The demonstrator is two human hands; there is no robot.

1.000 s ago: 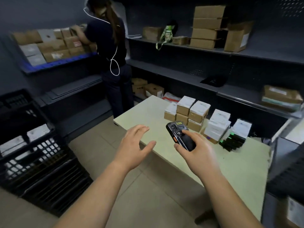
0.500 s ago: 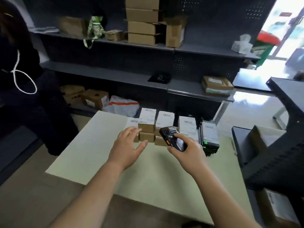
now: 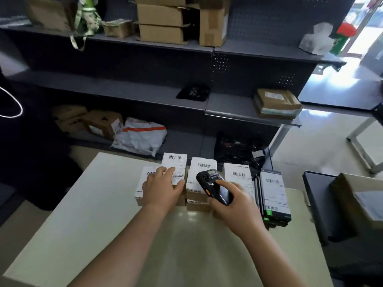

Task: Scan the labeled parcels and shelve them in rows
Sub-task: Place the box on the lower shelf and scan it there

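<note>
Several small cardboard parcels with white barcode labels [image 3: 238,175] stand stacked at the far edge of the pale green table [image 3: 103,214]. My left hand [image 3: 161,188] lies on the left stack, fingers spread over a labeled parcel [image 3: 175,162] and thumb at its side. My right hand [image 3: 236,201] grips a black handheld scanner [image 3: 213,186], thumb on its face, held above the middle parcel [image 3: 202,170]. Dark green-edged boxes with labels [image 3: 273,193] stand at the right end of the row.
Grey shelving [image 3: 124,92] runs behind the table, carrying brown cartons [image 3: 161,17], a taped box [image 3: 276,103], a white mailer bag [image 3: 141,135] and black bags [image 3: 234,148]. Another person's dark clothing fills the left edge. A dark cart with a carton [image 3: 356,204] stands right.
The view swung right and closed in on the table. Both hands moved forward to the parcels; my left hand, in the air before, now rests on the left stack.
</note>
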